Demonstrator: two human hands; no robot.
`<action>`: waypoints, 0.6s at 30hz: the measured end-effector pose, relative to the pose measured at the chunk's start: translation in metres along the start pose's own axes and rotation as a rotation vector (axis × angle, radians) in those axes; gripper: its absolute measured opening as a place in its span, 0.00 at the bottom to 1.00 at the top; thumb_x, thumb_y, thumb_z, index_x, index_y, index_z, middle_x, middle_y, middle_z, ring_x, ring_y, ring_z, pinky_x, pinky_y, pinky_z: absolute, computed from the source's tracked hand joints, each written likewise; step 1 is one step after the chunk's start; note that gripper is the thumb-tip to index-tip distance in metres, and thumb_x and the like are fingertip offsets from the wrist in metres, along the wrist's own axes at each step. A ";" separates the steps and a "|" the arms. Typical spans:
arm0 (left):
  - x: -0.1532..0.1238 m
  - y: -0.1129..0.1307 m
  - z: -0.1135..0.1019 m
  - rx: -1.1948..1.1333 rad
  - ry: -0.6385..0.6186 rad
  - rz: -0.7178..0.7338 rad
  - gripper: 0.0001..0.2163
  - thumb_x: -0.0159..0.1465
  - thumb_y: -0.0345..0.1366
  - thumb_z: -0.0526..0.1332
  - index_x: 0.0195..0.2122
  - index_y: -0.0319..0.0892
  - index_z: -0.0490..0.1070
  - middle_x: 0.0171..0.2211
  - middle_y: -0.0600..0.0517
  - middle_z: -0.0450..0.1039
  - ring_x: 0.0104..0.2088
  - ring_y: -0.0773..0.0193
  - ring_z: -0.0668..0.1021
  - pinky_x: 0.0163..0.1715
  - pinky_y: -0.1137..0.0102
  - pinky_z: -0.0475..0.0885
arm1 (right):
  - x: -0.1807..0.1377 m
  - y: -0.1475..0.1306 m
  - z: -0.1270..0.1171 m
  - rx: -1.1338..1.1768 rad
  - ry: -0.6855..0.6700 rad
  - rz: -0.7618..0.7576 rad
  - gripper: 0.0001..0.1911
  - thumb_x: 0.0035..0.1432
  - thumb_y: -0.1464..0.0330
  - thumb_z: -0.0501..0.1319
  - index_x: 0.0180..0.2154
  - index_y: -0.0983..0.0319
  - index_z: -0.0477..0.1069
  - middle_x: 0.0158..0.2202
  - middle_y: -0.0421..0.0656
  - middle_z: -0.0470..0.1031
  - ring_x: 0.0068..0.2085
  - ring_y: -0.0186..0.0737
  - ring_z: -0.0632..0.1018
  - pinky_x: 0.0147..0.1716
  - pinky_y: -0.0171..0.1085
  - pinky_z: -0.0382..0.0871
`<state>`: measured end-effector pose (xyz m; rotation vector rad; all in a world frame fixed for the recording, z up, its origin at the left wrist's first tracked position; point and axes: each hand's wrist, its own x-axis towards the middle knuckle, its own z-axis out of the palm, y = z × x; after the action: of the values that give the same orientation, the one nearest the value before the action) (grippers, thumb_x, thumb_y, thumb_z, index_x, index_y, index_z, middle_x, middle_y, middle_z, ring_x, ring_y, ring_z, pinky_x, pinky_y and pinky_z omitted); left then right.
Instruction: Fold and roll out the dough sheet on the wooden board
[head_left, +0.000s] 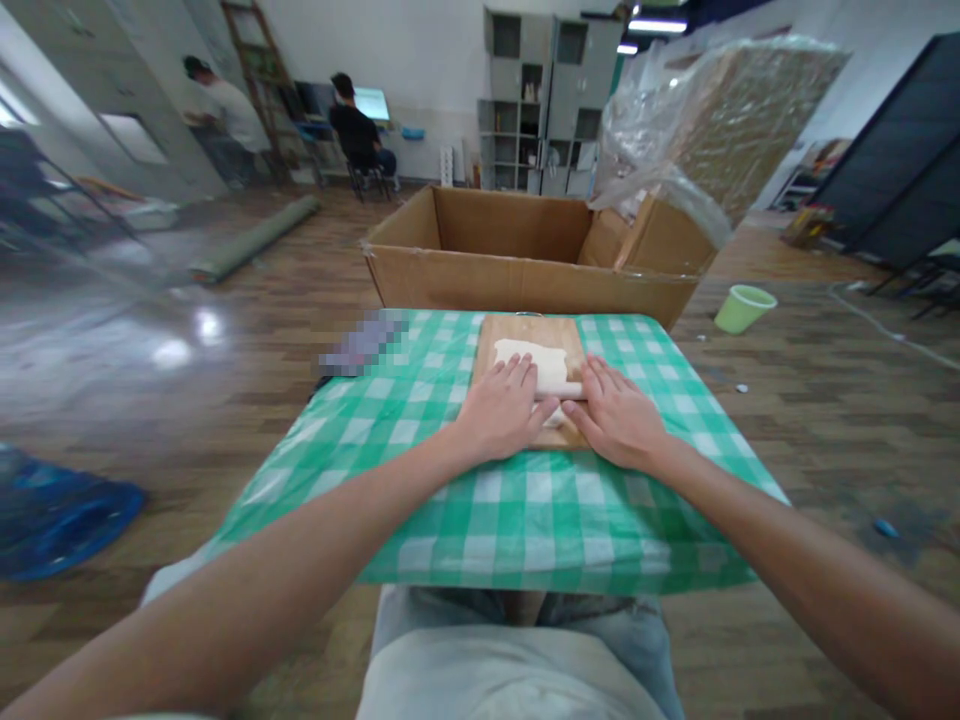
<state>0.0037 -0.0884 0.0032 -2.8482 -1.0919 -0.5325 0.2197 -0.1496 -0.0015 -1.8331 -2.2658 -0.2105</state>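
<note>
A flattened sheet of pale dough [534, 356] lies on a wooden board [570, 335] on a table with a green checked cloth [420, 420]. A thin white rolling pin [564, 391] lies across the near end of the dough. My left hand [501, 410] rests flat on the pin's left part, fingers stretched out. My right hand [616, 412] lies flat on its right part, fingers also extended. Both palms press down on the pin, which is mostly hidden under them.
A big open cardboard box [525, 265] stands just behind the table, with a plastic-wrapped bundle [712, 130] leaning over its right side. A green bucket [742, 307] sits on the floor at right. Two people are far back left.
</note>
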 end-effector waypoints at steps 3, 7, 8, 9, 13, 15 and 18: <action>-0.023 0.013 -0.005 -0.004 0.002 0.007 0.33 0.76 0.52 0.44 0.69 0.27 0.59 0.71 0.31 0.57 0.73 0.45 0.59 0.72 0.54 0.49 | -0.024 -0.009 -0.005 0.000 0.006 -0.015 0.46 0.72 0.45 0.41 0.71 0.78 0.53 0.74 0.64 0.51 0.75 0.59 0.52 0.72 0.55 0.49; -0.032 0.017 -0.010 -0.021 -0.020 0.013 0.33 0.75 0.52 0.44 0.71 0.30 0.57 0.72 0.34 0.56 0.74 0.48 0.56 0.73 0.55 0.49 | -0.036 -0.012 -0.010 0.024 0.003 -0.037 0.46 0.71 0.43 0.42 0.72 0.73 0.52 0.74 0.61 0.52 0.75 0.58 0.54 0.72 0.56 0.49; -0.030 0.015 -0.010 -0.024 -0.034 0.016 0.33 0.75 0.53 0.44 0.71 0.30 0.57 0.72 0.34 0.57 0.74 0.48 0.57 0.73 0.55 0.49 | -0.034 -0.011 -0.011 0.032 -0.003 -0.041 0.46 0.71 0.43 0.43 0.72 0.74 0.52 0.74 0.61 0.53 0.75 0.58 0.54 0.72 0.56 0.50; -0.025 0.012 -0.010 -0.024 -0.047 0.017 0.33 0.75 0.53 0.43 0.70 0.30 0.57 0.72 0.34 0.57 0.74 0.48 0.57 0.73 0.55 0.49 | -0.030 -0.010 -0.011 0.037 -0.010 -0.043 0.46 0.71 0.43 0.42 0.72 0.74 0.53 0.74 0.62 0.54 0.74 0.58 0.55 0.72 0.55 0.50; 0.005 -0.007 -0.004 -0.022 -0.104 -0.002 0.33 0.76 0.53 0.40 0.69 0.30 0.60 0.71 0.34 0.59 0.73 0.47 0.61 0.72 0.54 0.50 | -0.001 0.003 -0.009 0.052 -0.038 -0.046 0.45 0.72 0.45 0.39 0.70 0.76 0.56 0.71 0.63 0.59 0.73 0.59 0.58 0.71 0.55 0.53; 0.024 -0.018 0.000 -0.021 -0.146 -0.020 0.35 0.76 0.53 0.38 0.70 0.30 0.59 0.71 0.34 0.58 0.73 0.46 0.60 0.71 0.54 0.52 | 0.019 0.012 -0.004 0.064 -0.073 -0.042 0.44 0.73 0.46 0.37 0.69 0.76 0.57 0.71 0.63 0.60 0.73 0.59 0.58 0.71 0.55 0.53; 0.053 -0.034 0.007 0.002 -0.200 -0.052 0.36 0.76 0.53 0.33 0.71 0.30 0.56 0.72 0.35 0.56 0.73 0.47 0.59 0.71 0.54 0.52 | 0.050 0.030 0.005 0.073 -0.150 -0.020 0.45 0.73 0.47 0.31 0.70 0.75 0.58 0.72 0.61 0.58 0.74 0.59 0.55 0.71 0.56 0.52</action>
<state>0.0197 -0.0278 0.0110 -2.9290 -1.1972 -0.2526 0.2387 -0.0951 0.0053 -1.8466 -2.3579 0.0071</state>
